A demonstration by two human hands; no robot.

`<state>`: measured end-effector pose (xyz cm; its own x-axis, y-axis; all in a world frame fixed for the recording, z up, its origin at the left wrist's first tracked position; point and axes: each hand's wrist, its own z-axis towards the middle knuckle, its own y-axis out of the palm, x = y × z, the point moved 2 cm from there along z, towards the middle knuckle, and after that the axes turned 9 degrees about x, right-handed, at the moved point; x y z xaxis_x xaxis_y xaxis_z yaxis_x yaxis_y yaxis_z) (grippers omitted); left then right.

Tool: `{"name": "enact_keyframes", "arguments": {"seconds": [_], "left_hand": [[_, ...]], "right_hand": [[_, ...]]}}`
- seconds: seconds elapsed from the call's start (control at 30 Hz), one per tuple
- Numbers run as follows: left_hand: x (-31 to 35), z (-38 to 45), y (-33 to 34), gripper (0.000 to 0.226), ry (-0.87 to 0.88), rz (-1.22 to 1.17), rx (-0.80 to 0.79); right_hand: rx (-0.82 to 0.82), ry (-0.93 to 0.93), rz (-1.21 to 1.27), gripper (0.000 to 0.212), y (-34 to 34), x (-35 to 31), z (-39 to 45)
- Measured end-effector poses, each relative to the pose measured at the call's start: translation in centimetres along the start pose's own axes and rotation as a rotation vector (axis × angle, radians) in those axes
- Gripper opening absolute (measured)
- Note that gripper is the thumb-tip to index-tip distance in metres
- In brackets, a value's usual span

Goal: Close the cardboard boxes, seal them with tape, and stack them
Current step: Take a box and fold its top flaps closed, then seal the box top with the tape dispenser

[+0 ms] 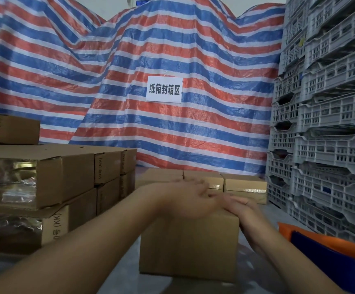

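Observation:
A brown cardboard box (188, 247) stands on the table right in front of me. My left hand (190, 199) lies flat over its top, fingers straight and blurred. My right hand (239, 205) rests on the box's top right edge, fingers straight and pointing left. Its fingertips meet those of the other hand. The box top is hidden under both hands. Behind it stand taped boxes (244, 187) in a row. An orange and blue tape dispenser (329, 253) lies at the lower right.
A stack of sealed boxes (51, 179) fills the left side of the table. Grey plastic crates (325, 128) are piled high on the right. A striped tarp (151, 49) with a white paper sign (164, 89) hangs behind.

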<state>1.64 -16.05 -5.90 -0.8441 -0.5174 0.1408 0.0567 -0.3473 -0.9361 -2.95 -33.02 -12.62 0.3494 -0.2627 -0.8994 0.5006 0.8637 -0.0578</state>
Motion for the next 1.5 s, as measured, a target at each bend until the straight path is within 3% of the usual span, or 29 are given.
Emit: {"name": "enact_keyframes", "arguments": {"seconds": [0.07,0.23,0.3,0.37,0.4,0.47,0.53,0.63,0.7,0.87,1.0,1.13,1.23,1.3,1.4,1.5], "left_hand": [[0.2,0.0,1.4,0.084,-0.004,-0.014,-0.108],[-0.3,-0.3,2.4,0.081,0.006,0.049,-0.056],[-0.4,-0.3,2.5,0.078,0.019,0.068,-0.035],[-0.6,-0.3,2.8,0.078,0.020,0.080,-0.023],[-0.8,-0.3,2.9,0.079,0.012,0.094,-0.025],[-1.1,-0.3,3.1,0.082,-0.005,0.118,-0.028],[-1.1,-0.2,3.2,0.083,-0.008,0.122,-0.027],[-1.1,-0.2,3.2,0.083,-0.002,0.128,-0.024],[-1.1,-0.3,3.1,0.082,0.007,0.117,-0.021],[-0.9,-0.4,2.8,0.082,-0.002,0.118,-0.034],[-0.7,-0.6,2.7,0.084,0.005,0.100,-0.035],[-0.7,-0.7,2.4,0.090,-0.048,0.025,-0.071],[-0.5,-0.6,1.9,0.076,-0.111,-0.148,-0.098],[-0.5,-0.7,1.6,0.066,-0.136,-0.312,-0.120],[-1.6,-0.8,0.9,0.044,-0.210,-0.555,-0.050],[-3.3,-0.3,0.6,0.045,-0.283,-0.741,0.049]], "right_hand": [[0.004,-0.015,0.007,0.023,-0.1,0.2,0.1],[-0.033,0.037,0.025,0.025,-0.2,0.2,0.1],[-0.101,0.061,-0.019,0.018,-0.7,-0.5,0.0],[-0.047,0.058,-0.141,0.024,-2.0,-1.5,0.5],[0.037,0.017,-0.305,0.027,-3.1,-1.9,1.0],[0.171,-0.075,-0.866,0.036,-5.7,-2.8,1.5],[0.223,-0.052,-1.372,0.045,-8.3,-2.6,1.1],[0.283,0.072,-1.609,0.075,-11.9,-0.9,-0.3],[0.355,0.100,-1.605,0.085,-13.2,0.2,-1.4],[0.345,0.169,-1.637,0.066,-14.4,1.3,-3.1],[0.322,0.221,-1.639,0.067,-14.8,2.2,-3.7],[0.394,0.160,-1.586,0.063,-14.4,2.7,-3.9],[0.436,0.108,-1.495,0.063,-13.9,2.1,-3.3],[0.446,0.108,-1.348,0.070,-13.2,0.8,-2.4],[0.496,0.051,-0.929,0.082,-11.1,-2.6,-0.7],[0.447,0.063,-0.540,0.085,-8.5,-6.5,1.4]]}}
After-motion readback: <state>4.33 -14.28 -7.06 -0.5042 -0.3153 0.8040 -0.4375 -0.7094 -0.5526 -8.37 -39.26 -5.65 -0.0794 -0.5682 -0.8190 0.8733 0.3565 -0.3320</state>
